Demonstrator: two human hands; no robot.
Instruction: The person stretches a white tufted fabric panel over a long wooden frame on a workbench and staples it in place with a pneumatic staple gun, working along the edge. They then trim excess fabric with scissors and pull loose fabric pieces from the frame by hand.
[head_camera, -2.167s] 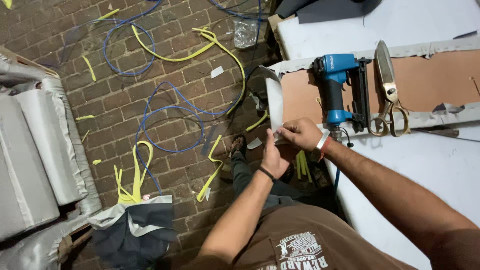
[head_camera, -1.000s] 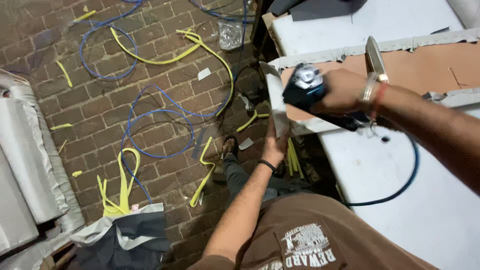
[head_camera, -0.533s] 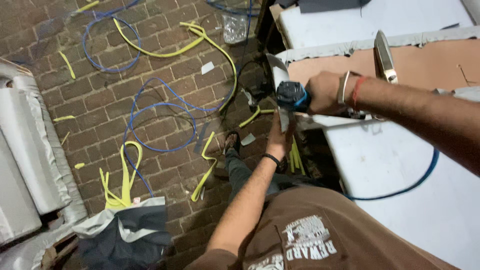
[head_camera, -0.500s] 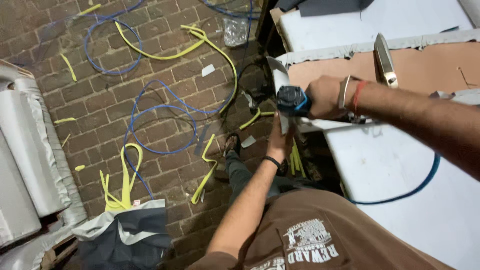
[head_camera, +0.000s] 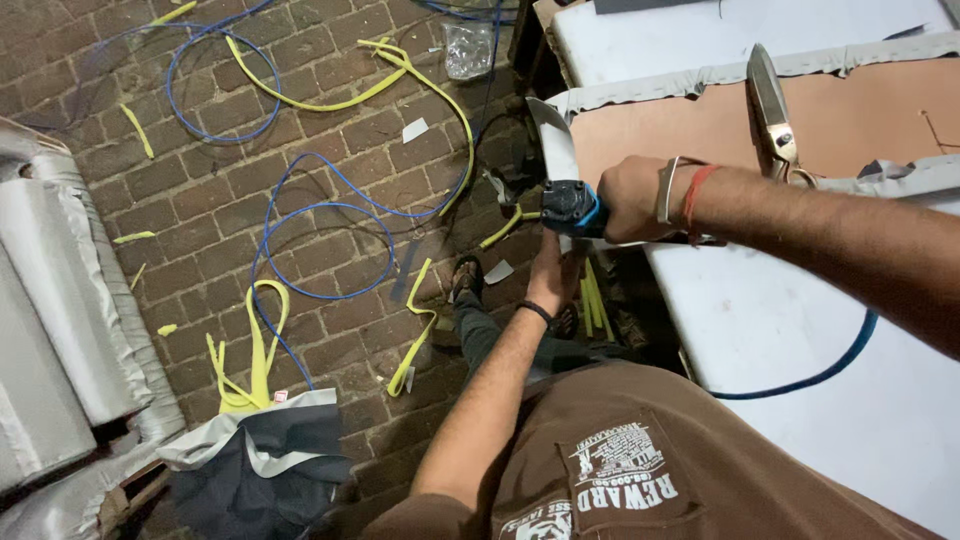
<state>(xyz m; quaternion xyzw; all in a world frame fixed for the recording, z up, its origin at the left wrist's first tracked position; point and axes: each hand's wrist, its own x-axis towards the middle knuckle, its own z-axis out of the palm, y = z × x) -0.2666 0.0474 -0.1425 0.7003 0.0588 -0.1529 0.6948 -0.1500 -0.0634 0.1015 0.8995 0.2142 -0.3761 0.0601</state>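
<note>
Centre-right of frame: blue-black pneumatic staple gun (head_camera: 572, 207) pressed at the panel edge, right hand (head_camera: 632, 198) fingers wrapped round its grip. Left hand (head_camera: 556, 275) just below, fingers pinching grey fabric (head_camera: 553, 148) folded over the tan board (head_camera: 700, 120). Steel shears (head_camera: 770, 110) lie on the board, upper right. Since 0.5 s ago the gun sits slightly lower.
</note>
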